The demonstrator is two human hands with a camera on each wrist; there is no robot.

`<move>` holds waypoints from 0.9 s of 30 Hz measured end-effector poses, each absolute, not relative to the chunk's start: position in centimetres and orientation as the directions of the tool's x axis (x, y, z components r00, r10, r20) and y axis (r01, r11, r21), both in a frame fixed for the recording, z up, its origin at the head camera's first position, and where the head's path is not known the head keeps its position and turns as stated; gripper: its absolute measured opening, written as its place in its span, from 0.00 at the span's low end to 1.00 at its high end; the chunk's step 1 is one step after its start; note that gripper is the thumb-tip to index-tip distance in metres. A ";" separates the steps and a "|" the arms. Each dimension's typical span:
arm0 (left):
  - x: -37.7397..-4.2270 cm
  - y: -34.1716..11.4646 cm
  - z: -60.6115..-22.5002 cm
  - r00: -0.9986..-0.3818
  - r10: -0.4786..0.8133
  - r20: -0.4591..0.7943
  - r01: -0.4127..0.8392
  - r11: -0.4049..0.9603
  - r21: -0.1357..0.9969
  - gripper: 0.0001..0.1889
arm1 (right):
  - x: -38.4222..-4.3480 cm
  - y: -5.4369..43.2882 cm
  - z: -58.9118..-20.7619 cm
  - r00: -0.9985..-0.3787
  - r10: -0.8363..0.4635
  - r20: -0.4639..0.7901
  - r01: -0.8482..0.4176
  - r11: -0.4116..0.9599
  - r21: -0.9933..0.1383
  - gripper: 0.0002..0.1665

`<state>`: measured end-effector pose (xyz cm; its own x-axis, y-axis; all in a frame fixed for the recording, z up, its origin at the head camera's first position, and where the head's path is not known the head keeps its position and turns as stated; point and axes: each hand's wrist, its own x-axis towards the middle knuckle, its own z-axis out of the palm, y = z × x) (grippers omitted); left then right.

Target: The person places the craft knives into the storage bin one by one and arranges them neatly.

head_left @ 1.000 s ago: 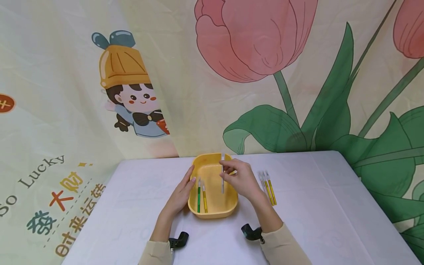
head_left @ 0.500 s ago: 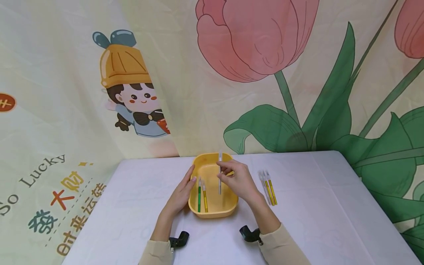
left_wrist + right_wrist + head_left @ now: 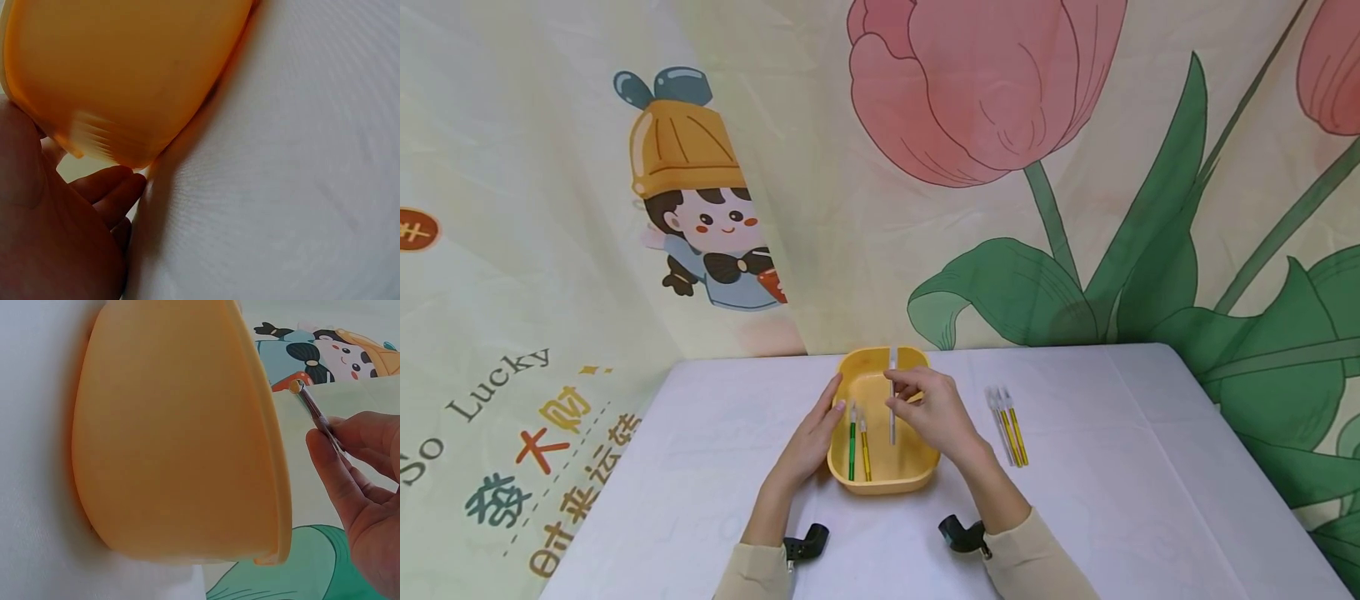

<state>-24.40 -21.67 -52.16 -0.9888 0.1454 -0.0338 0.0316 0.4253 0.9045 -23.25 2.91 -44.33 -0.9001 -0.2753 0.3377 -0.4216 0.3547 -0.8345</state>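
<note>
Silver pen [image 3: 892, 429]: being pinched between thumb and fingers of right hand [image 3: 931, 406], just hanging over yellow tray [image 3: 891, 488]. Left hand [image 3: 811, 435]: resting pretty straight-fingered against tray's left side. In tray: green pen [image 3: 852, 450] and yellow pen [image 3: 867, 454], lying side by side. Off right: three more pens [image 3: 1009, 433], lying bunched on white table [image 3: 1120, 500].

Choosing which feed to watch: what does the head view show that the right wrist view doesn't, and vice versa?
Only head view: the inside of the yellow tray, with a green pen-shaped tool and a yellow tool in it; three more tools on the white tablecloth to its right; the left hand at its left side.

Only right wrist view: the round end face of the silver tool, and the tray's outer wall broadside.

Both: the right hand pinching that tool, the tablecloth, and the printed backdrop.
</note>
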 end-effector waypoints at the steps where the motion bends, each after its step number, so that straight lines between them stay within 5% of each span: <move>1: -24.4 -21.7 -52.2 -0.989 0.144 -0.034 0.031 0.426 0.904 0.31 | -23.2 2.8 -44.4 -0.899 -0.278 0.339 -0.424 0.354 -0.834 0.24; 27: -24.6 -21.6 -52.3 -0.988 0.146 -0.039 0.024 0.405 0.914 0.30 | -23.0 0.6 -45.0 -0.899 -0.283 0.334 -0.426 0.384 -0.819 0.23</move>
